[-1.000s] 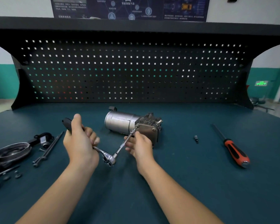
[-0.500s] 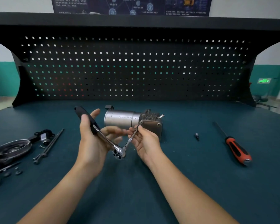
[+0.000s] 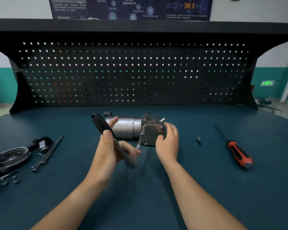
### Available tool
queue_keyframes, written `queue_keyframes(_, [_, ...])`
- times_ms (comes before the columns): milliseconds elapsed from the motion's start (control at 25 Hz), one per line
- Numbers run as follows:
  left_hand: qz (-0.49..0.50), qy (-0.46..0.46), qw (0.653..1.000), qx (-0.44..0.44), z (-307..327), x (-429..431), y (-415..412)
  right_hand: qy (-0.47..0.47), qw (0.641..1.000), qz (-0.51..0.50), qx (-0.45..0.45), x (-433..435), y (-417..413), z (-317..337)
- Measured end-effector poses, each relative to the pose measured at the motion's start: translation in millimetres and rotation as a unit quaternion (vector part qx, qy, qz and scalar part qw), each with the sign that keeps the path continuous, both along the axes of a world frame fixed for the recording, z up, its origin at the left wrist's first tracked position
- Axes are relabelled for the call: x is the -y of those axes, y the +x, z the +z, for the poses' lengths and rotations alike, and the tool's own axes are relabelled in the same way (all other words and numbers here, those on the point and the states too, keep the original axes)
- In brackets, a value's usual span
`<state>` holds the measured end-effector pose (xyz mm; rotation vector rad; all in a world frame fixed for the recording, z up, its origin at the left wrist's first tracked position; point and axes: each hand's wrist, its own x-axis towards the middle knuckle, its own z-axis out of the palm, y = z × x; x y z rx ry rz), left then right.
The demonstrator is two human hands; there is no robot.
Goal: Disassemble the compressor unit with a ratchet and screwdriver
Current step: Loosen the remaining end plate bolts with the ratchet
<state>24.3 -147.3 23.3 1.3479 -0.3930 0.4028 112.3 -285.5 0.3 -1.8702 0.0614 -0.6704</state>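
Teal bench [image 3: 140,205]: left hand [image 3: 106,151] grips ratchet [image 3: 101,124]; right hand [image 3: 168,143] fingers loose beside compressor [image 3: 125,127]; screwdriver [image 3: 238,151] well right.

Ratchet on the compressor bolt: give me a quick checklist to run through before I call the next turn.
1. Left hand grips the ratchet handle: ok.
2. Extension reaches the upper-left bolt of the end plate: ok; fully seated: cannot tell.
3. Right hand steadies the compressor: it is at the end block but blurred, so firm hold: cannot tell.
4. Screwdriver lies well off to the right, out of the handle's swing: ok.
5. Loose bit lies apart from the compressor and the screwdriver: ok.
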Motion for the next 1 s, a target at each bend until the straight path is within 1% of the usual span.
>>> queue_keyframes(80, [-0.004,-0.05,0.998,-0.031,0.8,2.9,1.8,-0.008,0.999,0.02,-0.027,-0.3,1.2,-3.0])
queue_keyframes(200, [0.045,-0.146,0.985,-0.075,6.6,2.0,5.1,-0.03,1.0,0.0,-0.003,-1.5,0.1,-5.1])
queue_keyframes(280, [0.079,-0.24,0.962,-0.107,11.2,-6.0,6.5,-0.039,0.999,-0.014,0.018,-4.4,-3.8,-4.4])
queue_keyframes(400, [0.135,-0.364,0.91,-0.142,18.9,-28.0,10.2,-0.099,0.986,-0.06,0.116,-17.8,-13.0,-2.1])
queue_keyframes(480, [0.169,-0.391,0.891,-0.158,18.7,-41.0,14.6,-0.132,0.976,-0.07,0.157,-27.3,-14.2,-2.7])
queue_keyframes(520, [0.186,-0.383,0.891,-0.158,16.5,-44.2,16.7,-0.142,0.976,-0.05,0.157,-30.3,-14.6,-3.4])
queue_keyframes(600, [0.23,-0.334,0.902,-0.144,13.7,-44.9,20.6,-0.173,0.971,-0.02,0.164,-31.2,-12.6,-7.2])
queue_keyframes(640, [0.252,-0.303,0.911,-0.124,12.6,-42.8,21.8,-0.18,0.97,-0.014,0.163,-29.1,-10.7,-8.8])
queue_keyframes(720, [0.273,-0.235,0.931,-0.059,10.7,-37.4,24.8,-0.167,0.977,0.008,0.132,-24.5,-8.5,-9.0])
queue_keyframes(800, [0.277,-0.128,0.952,0.027,8.6,-32.3,22.7,-0.143,0.982,0.027,0.122,-22.3,-7.2,-8.2])
queue_keyframes(840, [0.274,-0.045,0.956,0.092,5.8,-32.1,19.5,-0.131,0.983,0.032,0.126,-22.4,-6.8,-7.8])
queue_keyframes(880, [0.274,0.077,0.943,0.175,1.6,-33.6,16.6,-0.12,0.984,0.036,0.13,-22.6,-6.7,-7.6])
queue_keyframes(920, [0.271,0.226,0.898,0.262,-1.8,-34.7,15.3,-0.113,0.984,0.038,0.133,-22.8,-6.2,-6.9])
queue_keyframes(960, [0.264,0.362,0.822,0.352,-5.3,-35.6,14.8,-0.108,0.984,0.038,0.137,-23.0,-5.4,-6.7])
queue_keyframes(1000, [0.256,0.46,0.744,0.411,-9.3,-36.6,15.2,-0.107,0.983,0.037,0.144,-23.9,-5.2,-7.0])
